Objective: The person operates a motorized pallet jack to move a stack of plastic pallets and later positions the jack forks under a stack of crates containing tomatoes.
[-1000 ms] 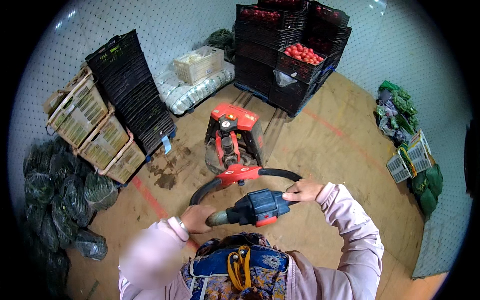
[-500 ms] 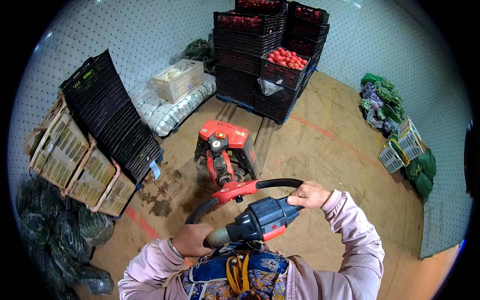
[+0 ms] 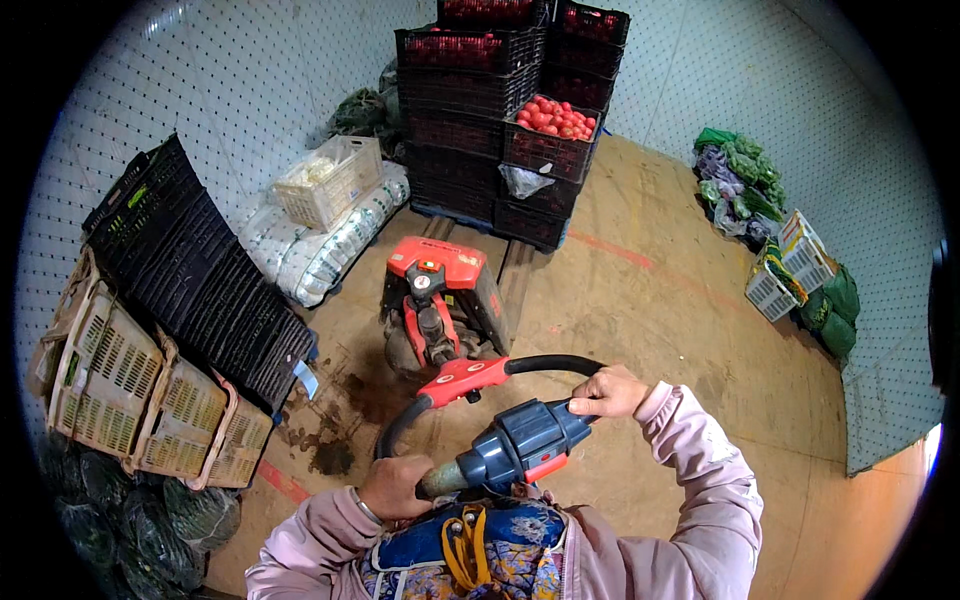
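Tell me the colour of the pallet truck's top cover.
The top cover is red; it shows best in the head view.

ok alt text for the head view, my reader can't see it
A person's left hand and right hand grip the black looped handle of a red-and-black pallet truck. Beyond stand stacked black plastic crates, one filled with round red produce; cream plastic crates stand at left.
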`<state>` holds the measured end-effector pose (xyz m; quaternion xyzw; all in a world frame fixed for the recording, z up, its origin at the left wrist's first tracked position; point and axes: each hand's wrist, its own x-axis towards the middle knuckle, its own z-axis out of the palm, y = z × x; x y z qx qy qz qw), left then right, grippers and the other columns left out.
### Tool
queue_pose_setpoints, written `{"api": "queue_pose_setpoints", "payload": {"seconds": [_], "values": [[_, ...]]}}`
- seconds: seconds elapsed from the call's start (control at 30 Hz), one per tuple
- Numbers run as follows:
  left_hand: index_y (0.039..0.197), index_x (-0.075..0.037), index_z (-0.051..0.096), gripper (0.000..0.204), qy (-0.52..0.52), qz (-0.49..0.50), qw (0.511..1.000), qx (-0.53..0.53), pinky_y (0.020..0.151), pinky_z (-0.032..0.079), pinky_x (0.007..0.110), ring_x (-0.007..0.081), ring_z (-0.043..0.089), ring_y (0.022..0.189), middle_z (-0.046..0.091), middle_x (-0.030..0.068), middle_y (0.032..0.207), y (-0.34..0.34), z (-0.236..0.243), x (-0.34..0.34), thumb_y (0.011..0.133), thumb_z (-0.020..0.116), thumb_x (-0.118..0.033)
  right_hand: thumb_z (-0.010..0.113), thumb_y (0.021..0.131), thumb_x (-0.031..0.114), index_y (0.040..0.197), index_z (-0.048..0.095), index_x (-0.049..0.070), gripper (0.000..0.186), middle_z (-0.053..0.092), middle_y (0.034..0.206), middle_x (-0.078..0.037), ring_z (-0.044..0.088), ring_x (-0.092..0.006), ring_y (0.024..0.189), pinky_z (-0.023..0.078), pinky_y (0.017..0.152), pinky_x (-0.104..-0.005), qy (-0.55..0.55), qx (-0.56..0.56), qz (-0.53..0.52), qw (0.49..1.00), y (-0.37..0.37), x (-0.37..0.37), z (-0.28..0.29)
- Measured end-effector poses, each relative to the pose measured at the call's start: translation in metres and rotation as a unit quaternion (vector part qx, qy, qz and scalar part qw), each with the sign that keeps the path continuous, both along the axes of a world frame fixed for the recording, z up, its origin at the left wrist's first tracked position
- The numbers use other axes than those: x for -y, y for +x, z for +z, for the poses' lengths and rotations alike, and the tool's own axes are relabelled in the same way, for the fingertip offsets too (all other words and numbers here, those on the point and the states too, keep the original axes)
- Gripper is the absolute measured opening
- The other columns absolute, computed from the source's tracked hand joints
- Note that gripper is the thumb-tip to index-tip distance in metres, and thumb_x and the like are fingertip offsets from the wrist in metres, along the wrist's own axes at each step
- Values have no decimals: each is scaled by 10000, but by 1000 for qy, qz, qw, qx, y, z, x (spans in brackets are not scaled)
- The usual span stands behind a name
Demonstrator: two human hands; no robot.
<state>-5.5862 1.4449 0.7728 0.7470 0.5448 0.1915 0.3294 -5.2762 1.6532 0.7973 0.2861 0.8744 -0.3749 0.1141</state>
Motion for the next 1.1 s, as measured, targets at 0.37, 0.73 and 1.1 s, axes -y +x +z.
{"api": "queue_pose_setpoints", "payload": {"seconds": [0.37, 0.73, 1.1], "values": [[852, -83, 583, 317, -21, 51, 994, -94, 641, 462, 415, 327, 576, 757, 585, 125, 792, -69, -58, -68, 549, 627, -167, 353, 812, 633, 863, 623, 62, 633, 579, 656, -188, 575, -357, 673, 441, 615, -427, 30, 21, 53, 998, -75, -54, -61], [769, -79, 549, 225, -34, 40, 995, -80, 632, 454, 413, 328, 567, 768, 566, 125, 766, -120, -68, -129, 568, 620, -149, 380, 776, 667, 815, 605, 59, 650, 567, 611, -176, 579, -350, 633, 439, 587, -433, 31, 10, 49, 998, -120, -108, -87], [697, -83, 502, 255, 147, -5, 973, -175, 650, 381, 398, 302, 513, 699, 515, 87, 706, -343, -62, -95, 484, 625, -14, 212, 796, 705, 878, 598, -32, 836, 594, 729, -245, 590, -382, 761, 446, 725, -463, -94, 75, 151, 981, -321, -15, -98]]}}
